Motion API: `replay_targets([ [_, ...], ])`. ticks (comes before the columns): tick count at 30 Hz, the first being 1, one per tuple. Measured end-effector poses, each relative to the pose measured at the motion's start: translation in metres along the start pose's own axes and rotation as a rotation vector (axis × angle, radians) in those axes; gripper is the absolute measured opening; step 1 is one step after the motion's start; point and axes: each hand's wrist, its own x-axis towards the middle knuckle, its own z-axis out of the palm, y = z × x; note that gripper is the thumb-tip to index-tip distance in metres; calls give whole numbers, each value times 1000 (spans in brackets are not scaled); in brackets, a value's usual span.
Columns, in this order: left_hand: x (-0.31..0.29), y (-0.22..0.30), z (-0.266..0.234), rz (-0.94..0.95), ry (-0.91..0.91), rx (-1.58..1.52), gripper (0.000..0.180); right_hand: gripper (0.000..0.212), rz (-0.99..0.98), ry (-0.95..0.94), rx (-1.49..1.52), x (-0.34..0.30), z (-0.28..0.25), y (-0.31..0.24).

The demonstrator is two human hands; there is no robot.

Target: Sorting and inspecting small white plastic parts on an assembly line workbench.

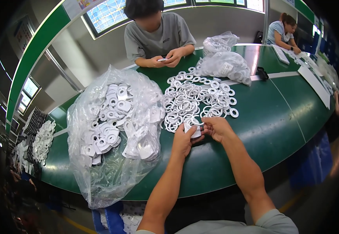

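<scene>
Close to the table's front edge, my left hand (182, 142) grips a flat white plastic piece (195, 133), its thumb pressed on the near side. My right hand (218, 128) pinches a white ring (197, 120) between thumb and fingers, at the upper end of that piece. Whether ring and piece touch is hard to make out. Just beyond both hands spreads a loose pile of white rings (181, 102). To the left, a clear plastic bag (111, 183) lies wide open, filled with white plates (113, 103) that have round holes.
Across the green table (273, 113) a person (159, 37) handles a small white piece. Filled clear bags (226, 64) stand behind the rings, with a black object (262, 73) beside them. Another person (284, 33) sits far right. More white parts (44, 140) lie far left; blue bins (113, 218) stand below.
</scene>
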Motion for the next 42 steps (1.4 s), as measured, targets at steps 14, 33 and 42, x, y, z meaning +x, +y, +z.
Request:
replay_targets([
  [14,0,1,1,-23,-10,-13,25,11,9,-15,-9,3,-2,0],
  [33,4,-2,-7,-93,-73,-67,59,16,-377,38,-359,-7,1,-7],
  [42,2,-4,-9,-81,-138,-93,57,16,-357,8,-534,-9,3,-5],
])
